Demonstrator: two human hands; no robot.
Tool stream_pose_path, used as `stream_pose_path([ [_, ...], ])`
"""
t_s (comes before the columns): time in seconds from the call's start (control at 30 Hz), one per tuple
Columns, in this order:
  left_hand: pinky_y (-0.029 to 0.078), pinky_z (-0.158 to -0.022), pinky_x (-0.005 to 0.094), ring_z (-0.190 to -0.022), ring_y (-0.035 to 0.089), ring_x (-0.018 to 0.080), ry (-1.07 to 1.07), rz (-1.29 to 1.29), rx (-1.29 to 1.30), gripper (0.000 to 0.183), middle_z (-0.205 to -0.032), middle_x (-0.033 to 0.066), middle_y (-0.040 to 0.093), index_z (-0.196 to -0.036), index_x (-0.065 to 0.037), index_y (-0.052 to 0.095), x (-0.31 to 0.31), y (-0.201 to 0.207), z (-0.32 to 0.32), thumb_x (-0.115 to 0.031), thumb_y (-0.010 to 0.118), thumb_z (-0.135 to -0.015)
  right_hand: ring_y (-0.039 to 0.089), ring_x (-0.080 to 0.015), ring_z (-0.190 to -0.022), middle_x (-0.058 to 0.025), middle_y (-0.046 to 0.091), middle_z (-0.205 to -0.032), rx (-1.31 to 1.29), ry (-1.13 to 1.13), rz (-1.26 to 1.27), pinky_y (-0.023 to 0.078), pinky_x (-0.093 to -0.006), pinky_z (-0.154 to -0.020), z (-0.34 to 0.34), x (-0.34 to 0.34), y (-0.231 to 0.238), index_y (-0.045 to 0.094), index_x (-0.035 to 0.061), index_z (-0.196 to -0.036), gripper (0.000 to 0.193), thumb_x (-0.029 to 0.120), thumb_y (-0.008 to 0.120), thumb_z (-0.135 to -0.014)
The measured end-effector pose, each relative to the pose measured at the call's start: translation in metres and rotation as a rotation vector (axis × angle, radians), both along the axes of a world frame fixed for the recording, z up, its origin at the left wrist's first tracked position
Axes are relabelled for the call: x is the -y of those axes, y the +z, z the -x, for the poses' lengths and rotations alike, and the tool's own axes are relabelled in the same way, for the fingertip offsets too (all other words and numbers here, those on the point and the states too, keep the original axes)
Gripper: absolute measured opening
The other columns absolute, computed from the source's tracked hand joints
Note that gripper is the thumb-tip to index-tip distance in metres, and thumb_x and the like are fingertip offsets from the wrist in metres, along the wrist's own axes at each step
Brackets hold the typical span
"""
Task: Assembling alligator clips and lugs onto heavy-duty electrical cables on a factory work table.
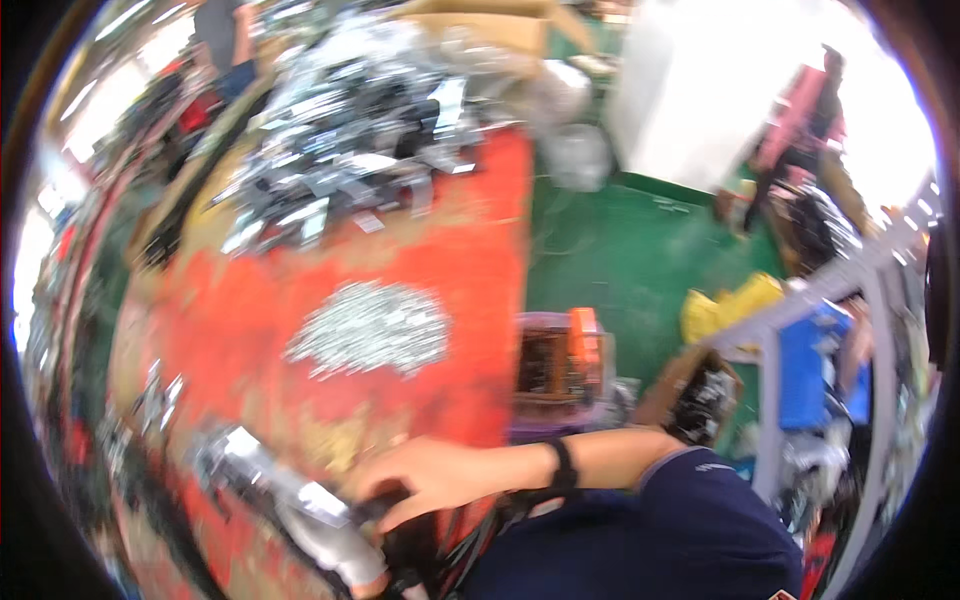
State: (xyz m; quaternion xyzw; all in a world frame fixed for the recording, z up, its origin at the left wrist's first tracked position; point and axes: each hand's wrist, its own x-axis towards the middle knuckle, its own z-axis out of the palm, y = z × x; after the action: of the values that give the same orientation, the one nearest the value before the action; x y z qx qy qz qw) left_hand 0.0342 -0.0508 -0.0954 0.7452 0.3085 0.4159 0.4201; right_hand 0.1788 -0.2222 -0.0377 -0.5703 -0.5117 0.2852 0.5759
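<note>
Motion blurs much of the view. My right hand (400,485), bare and with a black band on its wrist, is at the near part of the red worktop (470,300). Its fingers curl around something dark that I cannot make out. Just left of it is my left hand (325,540), in what looks like a pale glove, its fingers smeared. Shiny silvery pieces (235,455) lie at or in the left hand; whether it grips them is unclear. Farther off, a flat heap of small silvery parts (375,328) rests on the worktop.
A large pile of shiny flat pieces (350,130) covers the worktop's far end, near a cardboard box (480,30). To the right, a purple tub (560,415) stands by the edge, with an open carton (690,395), yellow bags (735,305) and a grey metal frame (770,400) beyond.
</note>
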Motion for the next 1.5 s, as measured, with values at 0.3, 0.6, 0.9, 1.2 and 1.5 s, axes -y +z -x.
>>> stream_pose_path([
  [0.3, 0.048, -0.068, 0.0268, -0.077, 0.057, 0.0122, -0.071, 0.228, -0.117, 0.025, -0.093, 0.0086, 0.062, -0.115, 0.002, 0.054, 0.031, 0.057, -0.015, -0.006, 0.045, -0.093, 0.065, -0.0133, -0.076, -0.0069, 0.067, -0.081, -0.292, 0.022, 0.328, 0.053, -0.0282, -0.071, 0.01, 0.005, 0.021, 0.062, 0.0026, -0.093, 0.036, 0.032, 0.079, -0.079],
  [0.6, 0.051, -0.059, 0.0316, -0.061, 0.064, 0.017, -0.126, 0.044, -0.145, 0.032, -0.083, 0.0098, 0.067, -0.124, -0.001, 0.051, 0.027, 0.06, -0.018, -0.015, 0.049, -0.095, 0.068, -0.0146, -0.07, -0.0074, 0.068, -0.079, -0.16, -0.094, 0.38, 0.054, -0.0271, -0.065, 0.015, -0.008, 0.023, 0.062, 0.0007, -0.093, 0.041, 0.034, 0.081, -0.077],
  [0.9, 0.052, -0.055, 0.0375, -0.06, 0.066, 0.0293, -0.22, -0.148, -0.177, 0.04, -0.083, 0.0144, 0.069, -0.127, 0.001, 0.048, 0.024, 0.05, -0.01, -0.003, 0.054, -0.088, 0.069, -0.0125, -0.072, -0.0084, 0.07, -0.081, -0.2, -0.208, 0.271, 0.054, -0.0256, -0.063, 0.017, -0.006, 0.031, 0.066, 0.0004, -0.094, 0.038, 0.029, 0.082, -0.076],
  [1.2, 0.044, -0.043, 0.0344, -0.044, 0.054, 0.0234, -0.222, -0.654, -0.215, 0.048, -0.06, 0.0079, 0.058, -0.123, 0.007, 0.052, 0.024, 0.05, -0.016, -0.006, 0.067, -0.079, 0.058, -0.0032, -0.07, -0.0007, 0.065, -0.083, -0.456, -0.311, 0.193, 0.045, -0.0196, -0.057, 0.006, 0.004, 0.03, 0.066, -0.0004, -0.094, 0.028, 0.018, 0.08, -0.079],
  [1.5, 0.041, -0.04, 0.0365, -0.038, 0.051, 0.0253, -0.246, -0.484, -0.266, 0.04, -0.053, 0.0087, 0.055, -0.119, 0.001, 0.057, 0.025, 0.044, -0.016, -0.011, 0.065, -0.083, 0.062, -0.0036, -0.062, -0.0009, 0.068, -0.08, -0.299, -0.223, 0.313, 0.05, -0.0209, -0.05, -0.008, 0.003, 0.038, 0.067, 0.005, -0.103, 0.036, 0.028, 0.08, -0.079],
])
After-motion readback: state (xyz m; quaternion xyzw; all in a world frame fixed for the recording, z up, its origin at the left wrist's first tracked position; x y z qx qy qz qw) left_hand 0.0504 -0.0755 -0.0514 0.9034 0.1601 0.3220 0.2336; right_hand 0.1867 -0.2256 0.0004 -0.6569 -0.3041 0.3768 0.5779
